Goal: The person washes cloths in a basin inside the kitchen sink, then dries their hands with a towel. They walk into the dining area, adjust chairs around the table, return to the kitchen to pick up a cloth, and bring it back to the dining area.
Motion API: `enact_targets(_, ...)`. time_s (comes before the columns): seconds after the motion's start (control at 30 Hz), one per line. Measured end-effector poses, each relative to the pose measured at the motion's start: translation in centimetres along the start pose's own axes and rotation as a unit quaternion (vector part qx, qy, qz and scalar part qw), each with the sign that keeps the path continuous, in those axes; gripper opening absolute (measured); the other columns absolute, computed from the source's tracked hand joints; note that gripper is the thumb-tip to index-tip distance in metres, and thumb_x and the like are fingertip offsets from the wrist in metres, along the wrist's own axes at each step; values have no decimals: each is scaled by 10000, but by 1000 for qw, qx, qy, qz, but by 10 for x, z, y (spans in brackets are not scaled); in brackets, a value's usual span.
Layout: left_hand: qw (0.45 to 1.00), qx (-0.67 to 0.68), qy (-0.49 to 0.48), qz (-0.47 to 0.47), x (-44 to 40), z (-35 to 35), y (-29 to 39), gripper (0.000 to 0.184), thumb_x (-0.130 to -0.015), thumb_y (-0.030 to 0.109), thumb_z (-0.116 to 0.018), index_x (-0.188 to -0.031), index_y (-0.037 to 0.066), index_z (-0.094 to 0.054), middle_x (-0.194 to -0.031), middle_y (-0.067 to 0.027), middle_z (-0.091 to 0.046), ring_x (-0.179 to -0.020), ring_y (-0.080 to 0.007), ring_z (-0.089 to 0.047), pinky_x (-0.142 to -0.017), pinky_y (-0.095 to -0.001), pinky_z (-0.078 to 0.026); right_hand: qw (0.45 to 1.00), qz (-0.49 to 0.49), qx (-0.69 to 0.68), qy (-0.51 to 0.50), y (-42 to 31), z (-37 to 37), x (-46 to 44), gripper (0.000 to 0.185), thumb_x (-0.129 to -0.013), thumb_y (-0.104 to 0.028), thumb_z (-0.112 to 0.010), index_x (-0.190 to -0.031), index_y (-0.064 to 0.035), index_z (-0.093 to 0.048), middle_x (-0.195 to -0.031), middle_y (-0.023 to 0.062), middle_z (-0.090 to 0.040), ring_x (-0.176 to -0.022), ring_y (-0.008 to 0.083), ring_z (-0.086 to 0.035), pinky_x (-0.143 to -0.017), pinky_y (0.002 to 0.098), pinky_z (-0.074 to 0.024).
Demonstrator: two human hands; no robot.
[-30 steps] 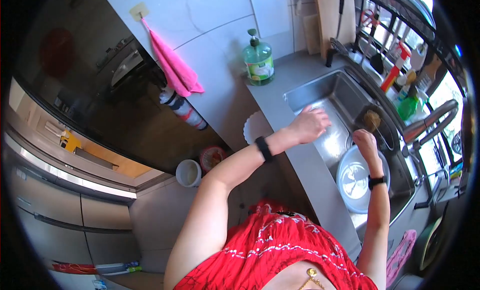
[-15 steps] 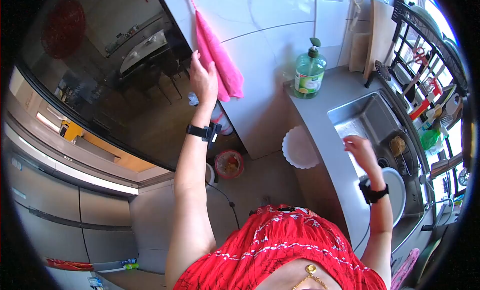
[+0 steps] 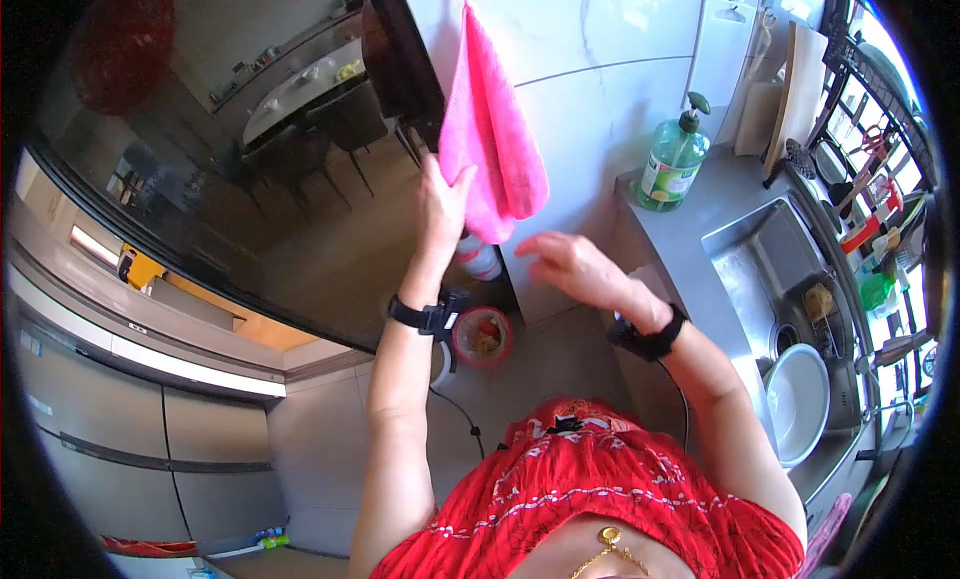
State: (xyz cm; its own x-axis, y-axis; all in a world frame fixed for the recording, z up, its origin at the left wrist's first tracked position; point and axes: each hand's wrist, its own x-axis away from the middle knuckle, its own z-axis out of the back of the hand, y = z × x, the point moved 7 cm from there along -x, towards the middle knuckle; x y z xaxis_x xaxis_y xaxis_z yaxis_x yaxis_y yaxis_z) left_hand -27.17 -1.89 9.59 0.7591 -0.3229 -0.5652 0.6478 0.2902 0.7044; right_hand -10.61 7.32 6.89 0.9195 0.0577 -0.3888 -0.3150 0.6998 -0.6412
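Note:
A pink towel (image 3: 497, 129) hangs by a loop on the white tiled wall. My left hand (image 3: 441, 207) is at its left edge, thumb and fingers apart, with the thumb against the cloth. Whether the fingertips reach behind the towel is hard to make out. Just right of the towel's lower end is my right hand (image 3: 578, 267), its fingers loosely stretched toward the cloth and holding nothing. A gap shows between this hand and the towel. Both wrists wear black straps.
On the grey counter (image 3: 690, 279) at the right stand a green soap bottle (image 3: 672, 169) and a steel sink (image 3: 765, 244) with a white basin (image 3: 798, 404). A red-rimmed bin (image 3: 482, 337) sits on the floor. A dark glass door (image 3: 300, 249) is at the left.
My right hand has come left from above the sink edge to beside the towel's lower end. My left hand has moved to the towel's edge. The view has shifted, too.

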Motion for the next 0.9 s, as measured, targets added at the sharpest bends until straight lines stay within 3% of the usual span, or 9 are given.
enact_targets(0.1,989,-137,-42,41,28,15,52,341,-803,255,-650,-936,-18,-495,-863,-205,-608,-775,-326,-605,-642,-405,-462,992,-69,-99,24,11,23,3,298,-828,-83,-578,-1121,-56,-532,-942,87,-609,-815,150,-599,-722,308,-483)
enact_targets(0.17,953,227,-184,80,42,3,58,393,-825,311,-624,-1031,-3,-505,-952,-153,-610,-840,-260,-603,-705,-365,-474,967,-115,-218,70,31,28,-17,321,-871,-210,-553,-1141,-39,-522,-981,44,-612,-838,135,-589,-734,304,-488)
enact_targets(0.23,787,508,-328,123,54,-4,86,533,-863,446,-523,-1186,23,-479,-1102,-73,-574,-965,-169,-566,-831,-325,-465,884,-143,-436,91,43,23,-31,356,-893,-294,-515,-1144,-42,-529,-995,20,-612,-869,149,-585,-759,303,-485)
enact_targets(0.3,586,729,-290,202,62,-47,114,559,-883,496,-431,-1178,24,-483,-1089,-112,-582,-982,-206,-575,-875,-364,-456,807,-234,-538,70,48,21,-17,437,-923,-314,-451,-1274,-55,-426,-1133,80,-544,-1041,169,-520,-923,291,-410)
enact_targets(0.4,558,775,-128,266,41,-107,71,210,-886,237,-540,-997,59,-538,-803,-115,-641,-715,-191,-644,-562,-227,-543,700,-112,-694,122,46,6,-11,494,-924,-292,-462,-1333,-61,-312,-1283,97,-386,-1177,174,-378,-1004,317,-308)
enact_targets(0.43,566,770,-89,280,40,-112,69,199,-888,225,-535,-988,53,-535,-792,-106,-632,-702,-184,-635,-571,-237,-538,654,-76,-739,143,48,1,-5,520,-924,-285,-466,-1353,-63,-274,-1333,103,-333,-1223,175,-331,-1031,326,-274)
enact_targets(0.53,733,649,64,195,28,-105,75,178,-895,203,-522,-960,37,-523,-781,-70,-597,-656,-147,-593,-585,-255,-508,942,34,-279,184,17,16,9,601,-920,-226,-485,-1398,-60,-161,-1415,101,-230,-1302,214,-236,-1077,341,-195)
enact_targets(0.73,885,435,148,68,27,-105,74,279,-903,229,-481,-1039,-9,-535,-984,-109,-581,-955,-187,-533,-862,-297,-402,723,-201,-644,148,80,17,-15,533,-936,-245,-417,-1379,-39,-205,-1385,108,-284,-1272,231,-282,-1057,344,-228)
enact_targets(0.9,920,391,20,30,15,-157,90,294,-851,123,-546,-1109,-15,-515,-1098,-136,-561,-1042,-207,-530,-903,-314,-403,708,-184,-672,114,93,39,-29,547,-910,-234,-473,-1353,-9,-243,-1344,128,-335,-1223,223,-340,-1020,334,-277)
